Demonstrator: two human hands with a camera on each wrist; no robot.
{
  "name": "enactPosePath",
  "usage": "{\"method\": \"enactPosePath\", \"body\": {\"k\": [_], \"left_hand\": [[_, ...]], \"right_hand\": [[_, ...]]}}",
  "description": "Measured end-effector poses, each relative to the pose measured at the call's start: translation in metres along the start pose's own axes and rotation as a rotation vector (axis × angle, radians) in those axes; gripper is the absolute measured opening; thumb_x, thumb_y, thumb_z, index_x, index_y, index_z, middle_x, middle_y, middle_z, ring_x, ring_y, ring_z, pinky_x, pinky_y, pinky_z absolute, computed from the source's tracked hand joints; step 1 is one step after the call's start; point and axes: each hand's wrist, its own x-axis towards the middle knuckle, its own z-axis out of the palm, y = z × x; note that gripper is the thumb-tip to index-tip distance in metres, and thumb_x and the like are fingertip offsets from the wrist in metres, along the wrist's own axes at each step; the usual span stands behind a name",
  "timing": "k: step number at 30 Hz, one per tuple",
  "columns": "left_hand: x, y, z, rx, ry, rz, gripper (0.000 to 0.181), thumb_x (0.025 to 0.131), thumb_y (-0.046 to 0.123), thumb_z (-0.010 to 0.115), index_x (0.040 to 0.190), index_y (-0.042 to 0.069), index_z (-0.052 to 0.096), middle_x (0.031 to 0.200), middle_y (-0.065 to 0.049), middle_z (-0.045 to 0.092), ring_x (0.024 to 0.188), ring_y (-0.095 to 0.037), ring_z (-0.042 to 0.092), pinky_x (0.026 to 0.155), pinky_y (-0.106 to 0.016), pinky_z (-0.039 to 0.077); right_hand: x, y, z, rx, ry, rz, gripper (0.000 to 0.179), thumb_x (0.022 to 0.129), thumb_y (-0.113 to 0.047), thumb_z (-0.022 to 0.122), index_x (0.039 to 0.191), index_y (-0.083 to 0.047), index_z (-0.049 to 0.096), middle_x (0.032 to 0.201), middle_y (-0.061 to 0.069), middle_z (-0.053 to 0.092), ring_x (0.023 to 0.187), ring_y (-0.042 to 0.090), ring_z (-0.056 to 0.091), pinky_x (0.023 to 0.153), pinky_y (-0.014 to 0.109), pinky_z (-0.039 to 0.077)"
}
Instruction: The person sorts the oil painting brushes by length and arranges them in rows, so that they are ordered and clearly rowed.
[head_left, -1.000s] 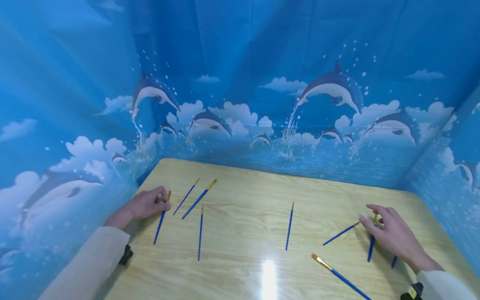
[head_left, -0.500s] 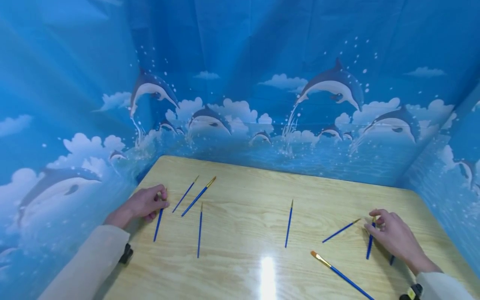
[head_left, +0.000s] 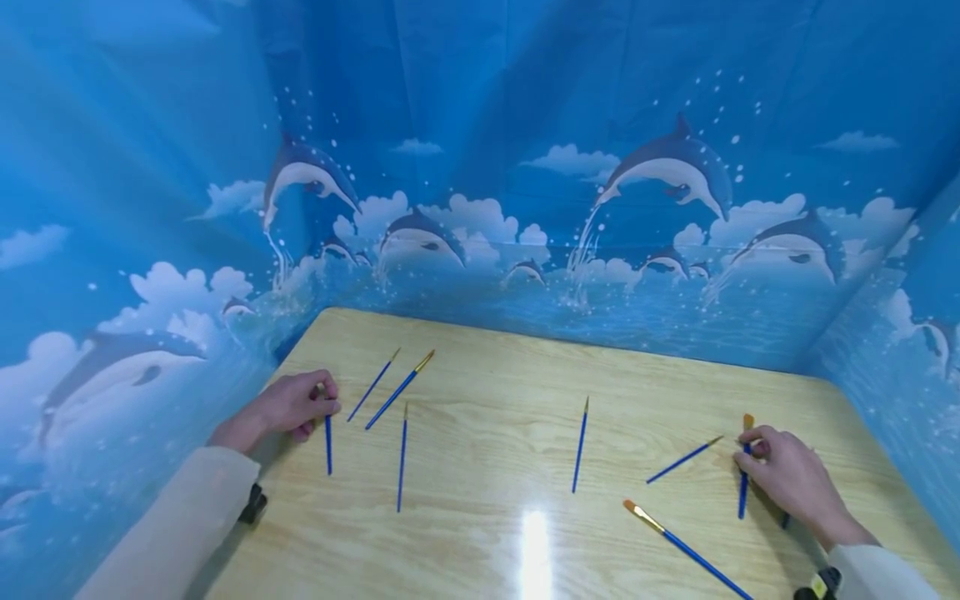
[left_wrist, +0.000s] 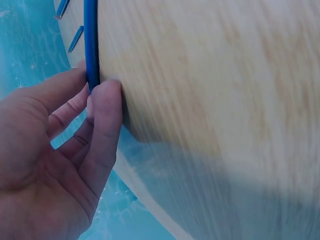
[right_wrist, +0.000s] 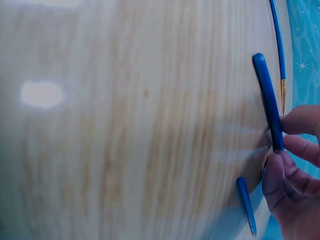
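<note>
At the table's left side, my left hand [head_left: 296, 406] pinches a blue-handled paintbrush [head_left: 328, 446] between thumb and fingertips, its bristle end hidden by the fingers. The left wrist view shows that brush's handle [left_wrist: 91, 45] running up from the fingertips. On the right, my right hand [head_left: 795, 477] pinches a blue flat paintbrush [head_left: 743, 496] near its metal collar, and orange bristles poke out beyond the fingers. In the right wrist view the thick handle [right_wrist: 268, 97] extends from between thumb and fingers. Another blue brush [head_left: 785, 521] lies partly hidden beneath the right hand.
Three brushes lie right of the left hand, the thickest [head_left: 397, 393] slanted. A thin brush [head_left: 580, 454] lies mid-table [head_left: 487, 417]. Left of the right hand are a thin slanted brush [head_left: 684, 460] and a large flat one [head_left: 693, 557]. A dolphin-print curtain [head_left: 480, 167] encloses the table.
The left hand's brush has swung from slanted to nearly straight up and down. My right fingers have drawn in around the flat brush, which has turned slightly, and its bristles now show beyond them.
</note>
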Motion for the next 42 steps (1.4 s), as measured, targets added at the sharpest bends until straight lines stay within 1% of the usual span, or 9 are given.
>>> {"method": "enactPosePath", "body": {"k": [6,12,16,19,22,25,29,36,42], "left_hand": [[-0.001,-0.001,-0.001,-0.009,-0.01,0.023,0.016,0.108,0.018,0.068,0.116,0.007,0.06,0.087,-0.009,0.062,0.071,-0.022,0.063,0.064,-0.036,0.061],[-0.002,0.001,-0.002,0.002,-0.013,0.023,0.014,0.108,0.015,0.067,0.117,0.007,0.061,0.089,-0.009,0.062,0.072,-0.022,0.063,0.065,-0.037,0.061],[-0.002,0.003,-0.002,0.004,-0.014,0.01,0.015,0.108,0.015,0.067,0.119,0.007,0.06,0.091,-0.01,0.062,0.074,-0.023,0.063,0.066,-0.037,0.061],[-0.002,0.005,-0.002,0.004,-0.012,-0.012,0.016,0.108,0.016,0.067,0.12,0.007,0.06,0.093,-0.01,0.062,0.075,-0.023,0.064,0.066,-0.037,0.061],[-0.001,0.005,-0.002,-0.001,-0.015,-0.035,0.016,0.109,0.016,0.066,0.121,0.008,0.06,0.094,-0.011,0.063,0.076,-0.024,0.064,0.067,-0.036,0.062],[0.0,0.005,-0.002,-0.003,-0.019,-0.046,0.016,0.109,0.016,0.066,0.121,0.008,0.06,0.094,-0.011,0.063,0.077,-0.024,0.064,0.067,-0.036,0.062],[0.0,0.005,-0.003,-0.001,-0.023,-0.042,0.017,0.109,0.016,0.066,0.122,0.008,0.06,0.094,-0.01,0.063,0.077,-0.023,0.064,0.067,-0.036,0.062],[-0.001,0.004,-0.003,-0.003,-0.028,-0.018,0.017,0.109,0.016,0.066,0.122,0.007,0.06,0.092,-0.01,0.063,0.075,-0.023,0.065,0.067,-0.037,0.062],[-0.002,0.004,-0.004,0.002,-0.022,-0.026,0.017,0.108,0.016,0.066,0.121,0.007,0.059,0.092,-0.01,0.063,0.074,-0.023,0.065,0.066,-0.037,0.062]], "right_hand": [[0.0,-0.001,-0.001,0.02,-0.015,0.061,0.039,0.101,-0.016,0.069,0.126,0.013,0.062,0.107,0.032,0.073,0.1,0.05,0.069,0.091,0.071,0.045],[0.002,-0.002,-0.001,0.034,-0.048,0.139,0.048,0.101,-0.014,0.069,0.135,0.016,0.054,0.107,0.031,0.072,0.096,0.045,0.068,0.084,0.063,0.049],[0.001,-0.001,-0.003,0.033,-0.051,0.168,0.054,0.101,-0.015,0.069,0.138,0.019,0.051,0.11,0.033,0.072,0.097,0.046,0.069,0.083,0.061,0.052],[0.0,0.0,-0.004,0.046,-0.054,0.204,0.053,0.102,-0.018,0.07,0.136,0.019,0.056,0.11,0.032,0.072,0.093,0.041,0.07,0.077,0.052,0.055],[-0.002,-0.001,-0.007,0.07,-0.064,0.238,0.048,0.102,-0.022,0.071,0.13,0.017,0.061,0.107,0.028,0.073,0.087,0.031,0.069,0.069,0.039,0.052],[-0.003,-0.001,-0.01,0.073,-0.063,0.243,0.043,0.102,-0.022,0.071,0.124,0.014,0.065,0.107,0.027,0.073,0.085,0.028,0.067,0.068,0.035,0.048],[-0.003,0.001,-0.012,0.057,-0.056,0.221,0.04,0.102,-0.023,0.071,0.12,0.012,0.068,0.108,0.028,0.073,0.087,0.031,0.067,0.07,0.039,0.047],[-0.004,0.004,-0.013,0.045,-0.027,0.184,0.033,0.102,-0.022,0.068,0.117,0.007,0.071,0.104,0.023,0.076,0.091,0.036,0.068,0.074,0.045,0.047],[-0.003,0.002,-0.011,0.06,-0.028,0.214,0.031,0.103,-0.018,0.067,0.119,0.008,0.07,0.101,0.021,0.074,0.086,0.029,0.064,0.071,0.039,0.042]]}}
